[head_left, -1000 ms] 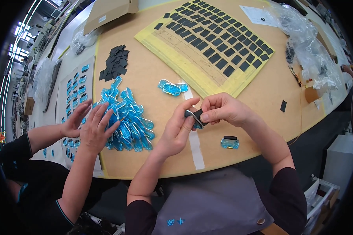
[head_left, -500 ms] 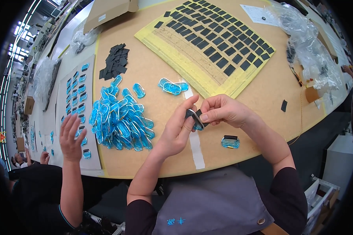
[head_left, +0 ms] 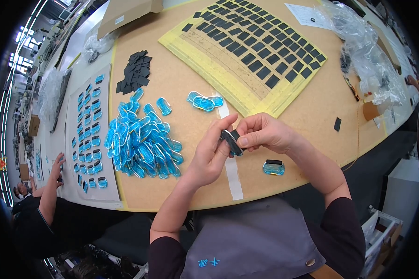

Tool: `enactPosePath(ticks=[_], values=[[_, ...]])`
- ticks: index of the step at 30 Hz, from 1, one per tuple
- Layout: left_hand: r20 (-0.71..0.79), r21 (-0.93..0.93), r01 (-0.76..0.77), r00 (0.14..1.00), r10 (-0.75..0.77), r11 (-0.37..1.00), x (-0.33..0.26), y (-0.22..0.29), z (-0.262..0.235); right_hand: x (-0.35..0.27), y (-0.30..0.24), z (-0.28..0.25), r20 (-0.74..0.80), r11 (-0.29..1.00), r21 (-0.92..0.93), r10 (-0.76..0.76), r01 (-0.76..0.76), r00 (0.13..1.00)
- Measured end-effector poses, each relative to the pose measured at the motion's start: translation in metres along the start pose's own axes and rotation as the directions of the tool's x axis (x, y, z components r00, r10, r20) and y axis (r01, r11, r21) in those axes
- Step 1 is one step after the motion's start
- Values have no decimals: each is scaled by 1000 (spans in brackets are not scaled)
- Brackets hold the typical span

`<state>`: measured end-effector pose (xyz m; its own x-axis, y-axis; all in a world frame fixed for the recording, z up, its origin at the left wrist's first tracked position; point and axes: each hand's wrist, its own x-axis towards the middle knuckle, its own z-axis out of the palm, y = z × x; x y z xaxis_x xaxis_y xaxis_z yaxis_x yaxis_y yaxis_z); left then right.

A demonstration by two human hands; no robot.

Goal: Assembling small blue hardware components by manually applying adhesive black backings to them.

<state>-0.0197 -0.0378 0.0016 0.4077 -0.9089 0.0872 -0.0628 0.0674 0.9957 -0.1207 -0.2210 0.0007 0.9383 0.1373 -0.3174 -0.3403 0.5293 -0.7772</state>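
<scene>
My left hand (head_left: 210, 156) is closed around a small blue oval piece with white edging (head_left: 225, 135), holding it on edge. A black rectangular patch (head_left: 234, 145) lies along the piece's rim. My right hand (head_left: 266, 133) pinches the patch's right side between thumb and forefinger, so both hands meet on the same piece. Most of the blue part is hidden by my fingers. To the right, near the table edge, rests a blue oval piece with a black strip (head_left: 273, 167) along its top.
Left of my hands is a heap of blue oval pieces (head_left: 144, 144), with black patches (head_left: 135, 72) piled behind it. A yellow-edged board (head_left: 209, 63) carries rows of black patches. Finished-looking pieces line a grey sheet (head_left: 107, 186). A co-worker's hand (head_left: 57, 168) is at far left.
My right fingers have shifted slightly, and the black patch now lies closer along the piece's rim. The co-worker's raised hand has moved down and left, uncovering more pieces on the grey sheet.
</scene>
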Motion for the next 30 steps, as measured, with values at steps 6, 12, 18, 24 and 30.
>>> enactPosePath(ticks=[6, 12, 18, 24, 30], values=[[-27, -21, 35, 999, -35, 999, -2, 1, 1, -3, -7, 5, -56, 990, -139, -10, 2, 998], [3, -137, 98, 995, -99, 986, 0, -1, 0, -2, -1, 10, -106, 986, -146, -92, 76, 990], [-41, 165, -343, 934, 354, 925, 7, -6, -12, -2, -3, 5, -48, 988, -155, 5, -13, 999], [148, 269, -358, 933, 328, 894, 4, 12, -23, -5, -6, 8, 77, 982, -178, 85, -70, 993], [138, 257, -344, 938, 318, 903, 2, 7, -24, -6, -5, 7, 69, 975, -218, 58, -42, 996]])
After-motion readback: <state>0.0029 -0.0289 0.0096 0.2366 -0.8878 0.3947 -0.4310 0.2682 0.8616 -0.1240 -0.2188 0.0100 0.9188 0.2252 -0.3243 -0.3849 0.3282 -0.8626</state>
